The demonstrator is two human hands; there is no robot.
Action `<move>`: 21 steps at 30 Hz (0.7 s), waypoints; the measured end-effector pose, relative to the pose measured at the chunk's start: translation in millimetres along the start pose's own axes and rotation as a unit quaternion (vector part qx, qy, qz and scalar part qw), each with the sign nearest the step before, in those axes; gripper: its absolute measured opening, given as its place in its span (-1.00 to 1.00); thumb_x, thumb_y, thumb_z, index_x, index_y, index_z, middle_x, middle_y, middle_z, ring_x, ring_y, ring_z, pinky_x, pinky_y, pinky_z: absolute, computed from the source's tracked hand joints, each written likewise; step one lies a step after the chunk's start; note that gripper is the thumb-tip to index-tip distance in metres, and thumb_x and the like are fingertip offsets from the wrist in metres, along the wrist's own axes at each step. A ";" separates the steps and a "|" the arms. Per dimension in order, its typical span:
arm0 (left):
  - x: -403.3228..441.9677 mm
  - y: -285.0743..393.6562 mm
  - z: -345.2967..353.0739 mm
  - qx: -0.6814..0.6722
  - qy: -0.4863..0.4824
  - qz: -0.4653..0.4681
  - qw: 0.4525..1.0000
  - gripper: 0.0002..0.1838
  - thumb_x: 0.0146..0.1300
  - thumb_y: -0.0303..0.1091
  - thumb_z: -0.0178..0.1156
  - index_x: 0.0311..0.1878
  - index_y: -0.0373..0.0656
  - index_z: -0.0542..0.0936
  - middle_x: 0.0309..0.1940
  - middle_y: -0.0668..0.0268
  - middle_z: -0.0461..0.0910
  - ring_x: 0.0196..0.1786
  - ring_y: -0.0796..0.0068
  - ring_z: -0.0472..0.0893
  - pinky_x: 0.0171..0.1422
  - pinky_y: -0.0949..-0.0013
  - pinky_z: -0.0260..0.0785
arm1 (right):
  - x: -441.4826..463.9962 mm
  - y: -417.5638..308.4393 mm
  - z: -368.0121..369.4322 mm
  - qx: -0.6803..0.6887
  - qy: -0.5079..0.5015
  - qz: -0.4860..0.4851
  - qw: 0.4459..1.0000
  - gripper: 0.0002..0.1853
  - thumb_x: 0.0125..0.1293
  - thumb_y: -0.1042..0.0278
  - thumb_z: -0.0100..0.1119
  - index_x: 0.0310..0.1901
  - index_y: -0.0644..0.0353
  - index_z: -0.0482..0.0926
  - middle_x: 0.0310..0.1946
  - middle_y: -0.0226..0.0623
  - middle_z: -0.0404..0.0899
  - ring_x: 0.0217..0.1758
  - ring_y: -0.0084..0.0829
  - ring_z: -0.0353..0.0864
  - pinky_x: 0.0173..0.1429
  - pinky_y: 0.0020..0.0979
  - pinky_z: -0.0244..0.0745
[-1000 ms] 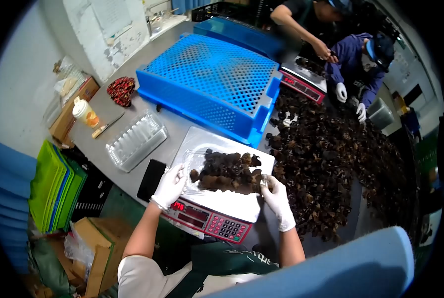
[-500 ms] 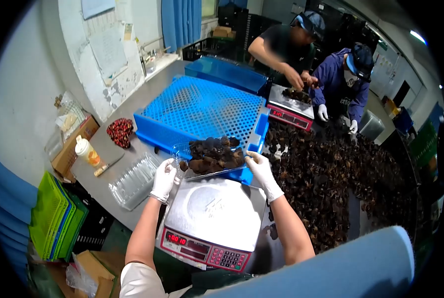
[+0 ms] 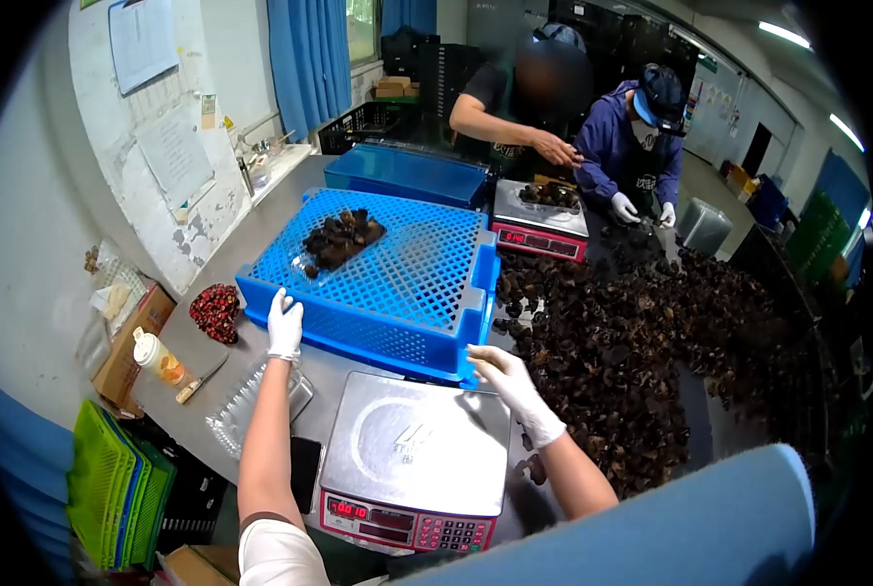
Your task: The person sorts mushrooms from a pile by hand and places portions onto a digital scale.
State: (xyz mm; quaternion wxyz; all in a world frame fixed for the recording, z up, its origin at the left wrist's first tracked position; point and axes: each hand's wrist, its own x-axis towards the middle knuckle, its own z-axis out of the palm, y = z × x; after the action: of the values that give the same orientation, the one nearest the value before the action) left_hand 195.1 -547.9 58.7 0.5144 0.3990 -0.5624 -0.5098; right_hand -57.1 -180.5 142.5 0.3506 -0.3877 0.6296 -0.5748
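Observation:
A clear plastic tray of dark mushroom-like pieces [image 3: 339, 240] rests on the upturned blue crate [image 3: 397, 256]. Just in front of the crate's left side is my gloved left hand [image 3: 284, 326], fingers apart and nothing in them. My gloved right hand [image 3: 511, 383] is open beside the crate's front right corner, also holding nothing. Below and between the hands lies the bare metal plate of a red scale [image 3: 417, 439]. Clear stacked trays [image 3: 246, 405] are partly hidden behind my left forearm.
A large heap of dark pieces [image 3: 602, 361] covers the table on the right. Two people work beyond it, near a second scale [image 3: 539, 232]. A cup [image 3: 160, 357], a knife [image 3: 202, 379] and a red patterned bundle [image 3: 215, 313] are at the left.
The filled tray has gone from the scale onto the blue crate, and both my hands have let go of it. The view has shifted, showing more of the room.

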 end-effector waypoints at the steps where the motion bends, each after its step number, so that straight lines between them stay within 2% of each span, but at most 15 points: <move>1: -6.5 -1.4 -10.9 0.011 0.000 0.061 0.998 -0.43 0.35 -0.52 0.20 0.41 -0.24 0.34 0.17 0.15 0.51 0.04 0.44 0.59 0.07 0.43 0.48 | -12.5 0.7 -12.0 -0.009 0.006 0.008 1.000 -0.66 0.43 0.36 0.17 0.16 0.32 0.58 -0.08 -0.34 0.66 -0.08 -0.61 0.58 0.04 -0.52 0.50; 3: -33.7 6.9 -45.3 0.168 -0.045 0.158 0.972 -0.63 0.37 -0.47 0.18 0.22 -0.26 0.53 0.07 0.16 0.58 0.01 0.40 0.63 0.10 0.37 0.48 | -42.0 18.1 -39.0 -0.014 0.033 0.004 0.999 -0.67 0.42 0.39 0.17 0.15 0.33 0.58 -0.09 -0.34 0.68 -0.07 -0.60 0.59 0.05 -0.51 0.51; 5: -83.4 34.2 -76.4 0.341 -0.087 0.159 0.922 -0.79 0.34 -0.42 0.20 -0.02 -0.29 0.63 -0.06 0.13 0.64 -0.06 0.28 0.65 0.07 0.31 0.48 | -80.6 28.8 -68.5 -0.003 0.066 0.063 0.996 -0.69 0.41 0.41 0.17 0.13 0.31 0.60 -0.10 -0.33 0.70 -0.03 -0.58 0.63 0.07 -0.50 0.50; 6: -105.8 37.8 -92.4 0.413 -0.103 0.142 0.894 -0.83 0.27 -0.39 0.23 -0.16 -0.28 0.64 -0.19 0.07 0.63 -0.11 0.09 0.63 0.02 0.22 0.47 | -101.0 35.6 -81.8 0.001 0.100 0.068 0.993 -0.70 0.41 0.42 0.15 0.12 0.31 0.60 -0.11 -0.32 0.71 -0.04 -0.57 0.63 0.07 -0.51 0.50; 7: -123.9 30.9 -111.0 0.452 -0.136 0.184 0.862 -0.84 0.22 -0.38 0.27 -0.19 -0.26 0.64 -0.22 0.07 0.61 -0.14 0.03 0.61 -0.02 0.13 0.47 | -121.7 43.0 -94.8 0.004 0.134 0.072 0.988 -0.71 0.41 0.44 0.14 0.11 0.31 0.61 -0.11 -0.32 0.71 -0.05 -0.56 0.64 0.06 -0.51 0.50; 8: -149.1 32.9 -123.0 0.507 -0.127 0.174 0.835 -0.84 0.21 -0.39 0.27 -0.19 -0.25 0.64 -0.24 0.07 0.61 -0.14 0.03 0.62 -0.02 0.11 0.46 | -141.3 53.1 -108.8 -0.025 0.169 0.084 0.982 -0.70 0.40 0.46 0.11 0.11 0.32 0.61 -0.11 -0.31 0.71 -0.13 -0.57 0.62 0.02 -0.53 0.49; 9: -169.4 32.2 -133.1 0.560 -0.117 0.165 0.804 -0.85 0.20 -0.40 0.28 -0.20 -0.25 0.64 -0.27 0.07 0.61 -0.13 0.04 0.62 -0.01 0.10 0.46 | -162.0 58.2 -119.1 0.009 0.202 0.083 0.976 -0.70 0.39 0.47 0.10 0.10 0.31 0.62 -0.13 -0.33 0.71 -0.22 -0.61 0.58 -0.06 -0.56 0.47; 11: -186.1 14.8 -152.6 0.529 -0.079 0.184 0.825 -0.88 0.17 -0.42 0.30 -0.25 -0.23 0.66 -0.30 0.08 0.62 -0.16 0.05 0.62 -0.02 0.11 0.47 | -199.0 76.3 -134.5 0.036 0.274 0.099 0.956 -0.71 0.38 0.46 0.11 0.09 0.28 0.63 -0.17 -0.36 0.70 -0.27 -0.66 0.55 -0.14 -0.59 0.43; 12: -184.4 7.6 -166.4 0.517 -0.079 0.154 0.839 -0.91 0.16 -0.44 0.30 -0.28 -0.23 0.66 -0.32 0.10 0.62 -0.18 0.05 0.62 -0.03 0.12 0.47 | -217.0 75.0 -134.4 0.030 0.306 0.134 0.942 -0.72 0.39 0.46 0.11 0.08 0.28 0.63 -0.21 -0.38 0.69 -0.31 -0.68 0.52 -0.20 -0.62 0.41; 13: -181.5 7.8 -170.0 0.504 -0.079 0.123 0.851 -0.93 0.15 -0.45 0.30 -0.31 -0.22 0.66 -0.35 0.12 0.62 -0.20 0.05 0.62 -0.04 0.12 0.47 | -233.6 86.8 -136.5 0.046 0.319 0.123 0.939 -0.73 0.40 0.46 0.11 0.08 0.27 0.63 -0.23 -0.40 0.69 -0.33 -0.68 0.52 -0.23 -0.62 0.41; 14: -181.6 5.6 -171.1 0.512 -0.075 0.137 0.844 -0.95 0.15 -0.46 0.29 -0.37 -0.23 0.65 -0.36 0.14 0.61 -0.25 0.04 0.61 -0.07 0.11 0.46 | -249.7 97.3 -139.5 0.039 0.327 0.132 0.935 -0.73 0.41 0.46 0.10 0.09 0.26 0.63 -0.24 -0.41 0.69 -0.33 -0.68 0.51 -0.23 -0.61 0.41; 15: -182.5 4.5 -170.1 0.573 -0.084 0.184 0.795 -0.96 0.17 -0.49 0.26 -0.34 -0.24 0.64 -0.34 0.11 0.60 -0.23 0.02 0.60 -0.08 0.10 0.44 | -267.6 103.9 -139.4 0.033 0.335 0.143 0.931 -0.73 0.42 0.47 0.10 0.09 0.26 0.63 -0.24 -0.42 0.69 -0.34 -0.67 0.51 -0.24 -0.61 0.41; 17: -178.5 -3.4 -173.7 0.595 -0.101 0.232 0.763 -0.96 0.19 -0.50 0.23 -0.30 -0.24 0.62 -0.33 0.09 0.60 -0.21 -0.01 0.59 -0.07 0.09 0.43 | -296.7 109.7 -140.1 0.006 0.347 0.145 0.926 -0.73 0.42 0.46 0.10 0.09 0.25 0.64 -0.25 -0.42 0.68 -0.34 -0.67 0.51 -0.23 -0.61 0.41; 19: -168.2 -14.9 -185.9 0.560 -0.108 0.203 0.796 -0.93 0.22 -0.49 0.21 -0.26 -0.29 0.61 -0.31 0.06 0.59 -0.20 -0.04 0.58 -0.05 0.08 0.42 | -319.7 103.9 -139.2 0.017 0.374 0.153 0.915 -0.74 0.41 0.47 0.11 0.08 0.25 0.65 -0.27 -0.43 0.68 -0.34 -0.67 0.50 -0.22 -0.59 0.42; 21: -153.0 -34.9 -204.0 0.563 -0.114 0.219 0.789 -0.90 0.25 -0.47 0.21 -0.25 -0.31 0.62 -0.30 0.05 0.62 -0.20 0.00 0.60 -0.03 0.12 0.44 | -340.8 102.4 -137.7 0.030 0.398 0.168 0.901 -0.74 0.41 0.46 0.11 0.06 0.26 0.65 -0.25 -0.43 0.69 -0.30 -0.67 0.52 -0.16 -0.58 0.44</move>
State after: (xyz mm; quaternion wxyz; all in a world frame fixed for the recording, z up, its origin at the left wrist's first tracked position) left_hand 416.8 -437.8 -11.9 0.2287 0.4232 -0.8765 -0.0186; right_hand -33.4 189.4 52.0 0.1738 -0.0044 0.7552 -0.6320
